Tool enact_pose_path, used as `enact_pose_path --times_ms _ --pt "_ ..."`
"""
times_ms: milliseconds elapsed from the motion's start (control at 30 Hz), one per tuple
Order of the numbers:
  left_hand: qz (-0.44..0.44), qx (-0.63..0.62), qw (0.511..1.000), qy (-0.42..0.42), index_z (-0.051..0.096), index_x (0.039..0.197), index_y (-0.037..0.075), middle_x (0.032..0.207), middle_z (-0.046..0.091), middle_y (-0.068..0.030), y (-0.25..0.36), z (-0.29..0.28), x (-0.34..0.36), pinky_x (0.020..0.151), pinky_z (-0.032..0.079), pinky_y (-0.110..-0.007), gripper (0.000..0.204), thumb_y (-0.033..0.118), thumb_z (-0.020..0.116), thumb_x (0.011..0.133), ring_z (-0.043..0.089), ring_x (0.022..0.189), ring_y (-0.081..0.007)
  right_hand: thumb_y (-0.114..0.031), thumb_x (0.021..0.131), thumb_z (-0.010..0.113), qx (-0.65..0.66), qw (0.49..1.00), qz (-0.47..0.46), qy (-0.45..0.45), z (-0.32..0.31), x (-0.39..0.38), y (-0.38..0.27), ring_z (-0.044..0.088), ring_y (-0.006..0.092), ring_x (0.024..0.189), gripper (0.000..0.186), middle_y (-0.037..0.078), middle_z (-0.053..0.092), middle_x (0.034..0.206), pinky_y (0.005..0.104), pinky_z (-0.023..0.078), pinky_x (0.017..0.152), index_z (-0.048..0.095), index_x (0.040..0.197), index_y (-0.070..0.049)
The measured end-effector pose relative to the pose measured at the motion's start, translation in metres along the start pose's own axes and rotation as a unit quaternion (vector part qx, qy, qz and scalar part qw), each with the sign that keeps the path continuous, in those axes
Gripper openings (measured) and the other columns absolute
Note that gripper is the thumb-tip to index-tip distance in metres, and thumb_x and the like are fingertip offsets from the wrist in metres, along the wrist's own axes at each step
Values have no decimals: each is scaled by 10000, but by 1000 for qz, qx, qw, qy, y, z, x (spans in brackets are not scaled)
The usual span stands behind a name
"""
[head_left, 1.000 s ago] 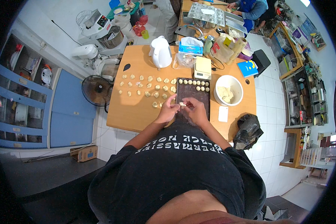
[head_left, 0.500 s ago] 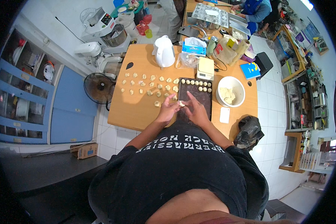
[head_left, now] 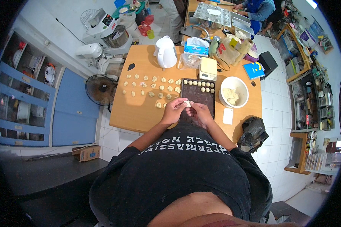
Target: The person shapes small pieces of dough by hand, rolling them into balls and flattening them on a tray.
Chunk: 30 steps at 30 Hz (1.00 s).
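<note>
Between my fingertips, just over the near part of the dark baking tray [head_left: 199, 99], is a small pale piece of dough [head_left: 186, 103]. My left hand [head_left: 174, 111] pinches it from one side and my right hand [head_left: 201, 113] from the other. Smooth dough balls [head_left: 203, 90] stand in rows at the tray's far end. To the left, rough dough lumps [head_left: 154, 78] lie in loose rows on the wooden table [head_left: 121, 108]; a few near ones are partly behind my left hand. A white bucket [head_left: 246, 92] with a mass of dough [head_left: 230, 95] stands right of the tray.
Beyond the tray are a kitchen scale [head_left: 208, 69], a white electric kettle [head_left: 165, 53], a tissue box [head_left: 196, 47] and plastic bags. A white card [head_left: 228, 116] and a black bag [head_left: 252, 132] lie at the right. A fan [head_left: 101, 89] stands left; a co-worker's sleeve [head_left: 265, 13] shows far off.
My right hand has closed in from spread fingers and now grips the dough piece together with my left. The piece has come slightly right.
</note>
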<state>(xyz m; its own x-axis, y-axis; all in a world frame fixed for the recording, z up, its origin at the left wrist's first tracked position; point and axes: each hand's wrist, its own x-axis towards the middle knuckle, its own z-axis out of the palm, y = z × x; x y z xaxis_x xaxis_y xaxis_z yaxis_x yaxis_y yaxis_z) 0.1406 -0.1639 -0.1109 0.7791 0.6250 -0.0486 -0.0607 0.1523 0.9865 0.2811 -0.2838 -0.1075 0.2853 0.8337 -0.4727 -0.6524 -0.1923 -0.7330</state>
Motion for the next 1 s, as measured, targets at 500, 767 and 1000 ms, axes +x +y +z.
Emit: enact_pose_path --times_ms 500,767,1000 --pt "-31 212 977 -14 710 1172 -17 1081 751 -102 16 0 -8 888 516 -307 251 142 632 994 672 978 -139 -112 1000 638 -88 992 -79 44 -1 -6 -2 636 105 769 141 49 706 896 249 523 721 695 1031 13" --pt "-55 81 995 33 714 1153 -16 1030 752 -62 -9 -3 -4 807 521 -277 241 132 677 967 667 906 -107 -42 916 709 -283 925 -246 65 12 -9 -2 668 156 797 127 65 704 908 290 531 714 711 1038 -10" --pt "-216 -282 935 -12 647 1290 17 1048 721 -4 -22 -13 0 695 442 -201 317 143 636 999 635 857 -87 48 804 715 -500 715 -485 68 23 -17 -17 669 368 936 257 148 690 981 409 554 817 713 1054 -13"
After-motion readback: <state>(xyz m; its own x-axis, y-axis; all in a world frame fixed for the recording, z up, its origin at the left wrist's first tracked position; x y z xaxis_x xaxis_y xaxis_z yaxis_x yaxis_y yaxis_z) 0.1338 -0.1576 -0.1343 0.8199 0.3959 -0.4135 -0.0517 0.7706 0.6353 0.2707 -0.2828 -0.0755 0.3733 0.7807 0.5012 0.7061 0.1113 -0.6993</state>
